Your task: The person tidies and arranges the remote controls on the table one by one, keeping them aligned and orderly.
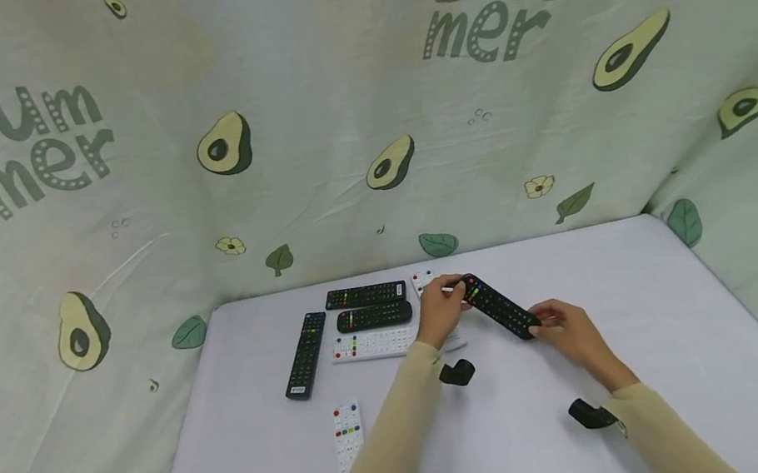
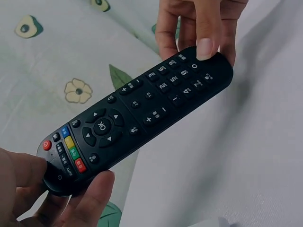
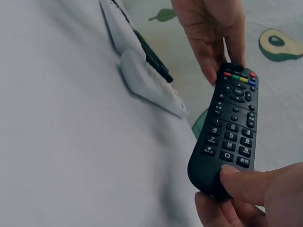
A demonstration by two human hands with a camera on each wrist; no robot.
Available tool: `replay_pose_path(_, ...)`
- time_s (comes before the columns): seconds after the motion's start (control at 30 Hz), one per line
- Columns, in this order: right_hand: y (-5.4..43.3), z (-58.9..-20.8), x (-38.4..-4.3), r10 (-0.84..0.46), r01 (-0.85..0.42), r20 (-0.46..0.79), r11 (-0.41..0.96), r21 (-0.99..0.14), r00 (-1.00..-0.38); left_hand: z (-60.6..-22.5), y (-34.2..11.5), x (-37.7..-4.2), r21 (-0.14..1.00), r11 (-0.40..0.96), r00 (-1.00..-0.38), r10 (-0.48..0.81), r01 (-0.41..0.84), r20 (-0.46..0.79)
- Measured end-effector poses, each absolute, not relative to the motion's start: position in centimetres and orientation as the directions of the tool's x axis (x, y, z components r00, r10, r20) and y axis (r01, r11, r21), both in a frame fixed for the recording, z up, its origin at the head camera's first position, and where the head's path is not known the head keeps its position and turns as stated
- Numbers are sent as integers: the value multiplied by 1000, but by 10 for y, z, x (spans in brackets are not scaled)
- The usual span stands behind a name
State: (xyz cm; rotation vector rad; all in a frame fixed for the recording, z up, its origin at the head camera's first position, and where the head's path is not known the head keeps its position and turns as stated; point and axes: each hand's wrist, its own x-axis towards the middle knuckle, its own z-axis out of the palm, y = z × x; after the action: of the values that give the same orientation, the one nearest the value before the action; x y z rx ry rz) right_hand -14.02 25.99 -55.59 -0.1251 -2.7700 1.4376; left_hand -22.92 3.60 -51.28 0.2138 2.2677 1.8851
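Observation:
A black remote control (image 1: 501,306) is held above the table between both hands, its buttons facing up. In the head view my left hand (image 1: 441,310) pinches the end with the red power button. My right hand (image 1: 569,330) grips the opposite end, near the number keys. The left wrist view shows the remote (image 2: 102,126) tilted, with coloured keys by the left fingers (image 2: 97,198). In the right wrist view the right thumb (image 3: 236,182) lies on the remote (image 3: 229,120) just below the 0 key.
Left of the hands lie black remotes (image 1: 365,295) (image 1: 374,318) (image 1: 305,357) and white remotes (image 1: 375,344) (image 1: 349,436) on the white table (image 1: 259,460). Another white remote (image 1: 421,280) is partly hidden behind my left hand. A patterned cloth (image 1: 297,116) hangs behind.

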Motion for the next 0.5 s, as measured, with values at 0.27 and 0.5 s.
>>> replay_pose_path(0.27,234,-538,-109,52,115,-103,504,-856,-993,-502,8,-213,982,186,-959,282,28,-26)
replay_pose_path(0.5,207,-538,-89,0,165,-182,425,-890,-983,-496,-16,-201,960,269,-942,335,76,-19)
